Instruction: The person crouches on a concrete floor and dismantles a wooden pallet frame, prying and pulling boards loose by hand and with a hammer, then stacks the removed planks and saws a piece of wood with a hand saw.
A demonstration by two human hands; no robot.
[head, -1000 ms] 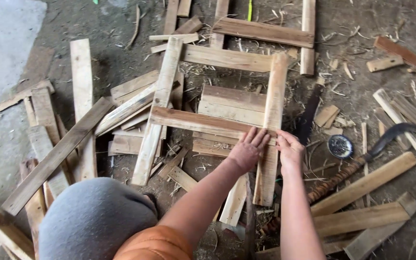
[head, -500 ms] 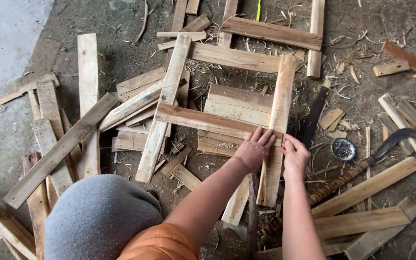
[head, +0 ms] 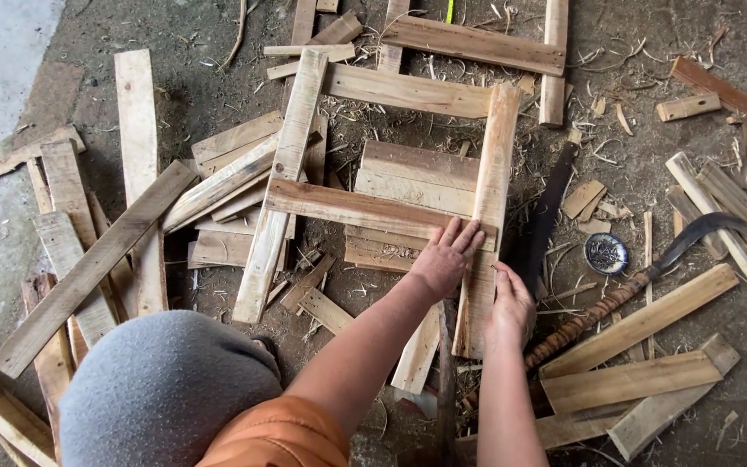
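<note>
Person crouched over a rough wooden frame (head: 391,147) lying flat on the dirt floor (head: 650,52). The frame is four planks: two long uprights and two crossbars, set over a short stack of boards (head: 417,177) that shows through the middle.

Left hand (head: 444,259) is flat, palm down, fingers spread, pressing on the spot where the lower crossbar (head: 347,206) meets the right upright (head: 488,207). Not closed around anything.

Right hand (head: 512,303) is just beside it, lower on the same upright, fingers curled against the plank's right edge, thumb on top. Loose side grip on the upright, not a full clench. The two hands are near each other but apart.

A dark saw blade (head: 545,220) lies just right of the upright, running alongside it. Further right is a small round tin of nails (head: 605,253), and next to that a curved sickle-type knife (head: 650,268) with a wrapped handle, lying diagonally. The handle end is near the right forearm.

A grey knee (head: 162,389) and an orange sleeve (head: 278,437) fill the bottom left of the view.

Loose planks (head: 97,259) are scattered left of the frame, several overlapping. More offcuts (head: 641,372) sit at lower right. A second nailed piece (head: 477,43) lies at the top, beyond the frame. Wood shavings cover the ground.
</note>
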